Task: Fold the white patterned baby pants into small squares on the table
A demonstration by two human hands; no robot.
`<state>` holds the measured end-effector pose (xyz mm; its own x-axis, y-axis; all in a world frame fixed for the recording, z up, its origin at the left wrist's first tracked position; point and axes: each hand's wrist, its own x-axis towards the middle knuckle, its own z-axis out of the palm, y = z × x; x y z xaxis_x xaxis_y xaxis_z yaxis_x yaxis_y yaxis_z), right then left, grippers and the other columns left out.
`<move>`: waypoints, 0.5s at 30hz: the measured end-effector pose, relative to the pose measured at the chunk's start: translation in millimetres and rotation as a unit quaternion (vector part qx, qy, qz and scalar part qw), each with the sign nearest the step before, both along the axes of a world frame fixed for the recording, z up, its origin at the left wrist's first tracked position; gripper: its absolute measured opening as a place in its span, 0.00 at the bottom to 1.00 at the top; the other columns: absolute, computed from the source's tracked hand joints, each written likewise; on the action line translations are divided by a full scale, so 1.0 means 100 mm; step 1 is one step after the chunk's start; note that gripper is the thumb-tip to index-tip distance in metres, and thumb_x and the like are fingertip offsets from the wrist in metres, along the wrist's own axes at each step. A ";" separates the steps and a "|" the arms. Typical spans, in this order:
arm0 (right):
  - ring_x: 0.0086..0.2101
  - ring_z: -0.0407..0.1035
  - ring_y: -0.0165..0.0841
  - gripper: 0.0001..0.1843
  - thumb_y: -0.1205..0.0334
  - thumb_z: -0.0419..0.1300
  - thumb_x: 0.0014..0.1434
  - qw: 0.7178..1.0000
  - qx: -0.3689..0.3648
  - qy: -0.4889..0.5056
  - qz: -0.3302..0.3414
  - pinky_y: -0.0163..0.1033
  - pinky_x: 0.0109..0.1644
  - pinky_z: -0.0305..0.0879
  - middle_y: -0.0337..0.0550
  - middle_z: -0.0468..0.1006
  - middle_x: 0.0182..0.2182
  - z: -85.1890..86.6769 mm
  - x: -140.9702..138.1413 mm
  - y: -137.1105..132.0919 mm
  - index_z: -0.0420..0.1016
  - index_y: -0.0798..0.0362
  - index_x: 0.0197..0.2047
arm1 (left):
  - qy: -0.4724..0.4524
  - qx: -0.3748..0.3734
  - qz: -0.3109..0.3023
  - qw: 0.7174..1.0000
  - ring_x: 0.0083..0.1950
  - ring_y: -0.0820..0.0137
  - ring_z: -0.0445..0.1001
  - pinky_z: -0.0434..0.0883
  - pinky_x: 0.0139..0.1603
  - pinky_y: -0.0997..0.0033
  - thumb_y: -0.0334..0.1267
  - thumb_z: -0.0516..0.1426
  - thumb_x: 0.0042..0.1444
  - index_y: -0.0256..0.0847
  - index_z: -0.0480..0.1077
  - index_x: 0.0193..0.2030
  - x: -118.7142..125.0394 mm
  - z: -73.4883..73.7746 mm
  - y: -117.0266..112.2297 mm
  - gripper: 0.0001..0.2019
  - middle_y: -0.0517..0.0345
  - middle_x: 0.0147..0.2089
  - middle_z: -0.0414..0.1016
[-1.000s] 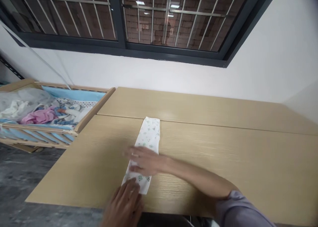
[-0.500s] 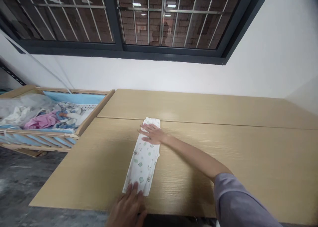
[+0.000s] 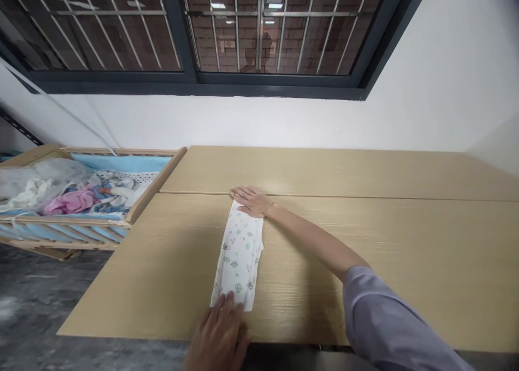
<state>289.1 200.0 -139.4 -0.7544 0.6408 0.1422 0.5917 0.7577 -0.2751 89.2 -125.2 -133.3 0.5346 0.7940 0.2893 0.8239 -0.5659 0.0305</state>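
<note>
A narrow strip of folded white baby clothing (image 3: 239, 252), printed with small green and brown figures, lies flat on the wooden table (image 3: 385, 263). It looks like a pair of baby trousers folded lengthwise. Over its far end my right hand (image 3: 252, 201) rests palm down, fingers stretched out to the left. My left hand (image 3: 222, 328) lies on the near end, fingertips on the cloth close to the table's front edge. Neither hand grips the cloth; both have their fingers extended.
To the left stands a wooden crib (image 3: 156, 186) with blue lining, holding a pink cloth (image 3: 73, 200), other crumpled cloths and a clear plastic bag (image 3: 52, 173). A white wall and a barred window (image 3: 267, 30) rise behind the table. A seam runs across the tabletop.
My right hand has slid away from me to the cloth's far end. The cloth's near end has shifted slightly right and away, with my left hand still on it.
</note>
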 end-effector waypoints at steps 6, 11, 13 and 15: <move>0.58 0.67 0.43 0.22 0.55 0.49 0.72 0.995 0.001 0.044 0.087 0.53 0.63 0.61 0.54 0.74 0.58 0.28 0.02 -1.24 0.69 0.53 0.65 | -0.066 0.011 0.024 0.997 0.50 0.63 0.79 0.76 0.51 0.63 0.35 0.52 0.65 0.45 0.72 0.50 -0.08 0.15 0.17 0.10 0.53 0.51 0.81; 0.53 0.71 0.38 0.19 0.54 0.51 0.71 0.986 -0.044 0.038 0.159 0.45 0.60 0.65 0.47 0.80 0.51 0.27 0.32 -2.33 0.74 0.51 0.58 | -0.065 -0.010 -0.027 0.997 0.48 0.65 0.81 0.77 0.49 0.68 0.36 0.55 0.64 0.47 0.73 0.53 -0.30 0.03 0.13 0.12 0.57 0.51 0.81; 0.59 0.66 0.41 0.27 0.47 0.54 0.69 0.990 -0.038 0.047 0.127 0.48 0.65 0.61 0.50 0.74 0.60 0.20 0.43 -2.61 0.68 0.54 0.64 | -0.064 -0.011 -0.049 0.997 0.48 0.65 0.80 0.77 0.49 0.69 0.41 0.59 0.63 0.48 0.71 0.57 -0.36 -0.01 0.08 0.15 0.57 0.52 0.81; 0.60 0.65 0.43 0.30 0.46 0.55 0.69 0.993 -0.019 0.055 0.103 0.49 0.67 0.58 0.51 0.72 0.63 0.07 0.49 -2.82 0.65 0.55 0.66 | -0.064 -0.016 -0.092 0.994 0.46 0.66 0.80 0.76 0.50 0.71 0.39 0.58 0.64 0.48 0.71 0.57 -0.38 0.00 0.04 0.15 0.58 0.50 0.81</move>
<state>337.9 -82.4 -132.4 -0.8508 0.4814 0.2108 0.3902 0.8473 -0.3602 51.4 -121.5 -133.1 0.6313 0.6969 0.3402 0.6954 -0.7029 0.1495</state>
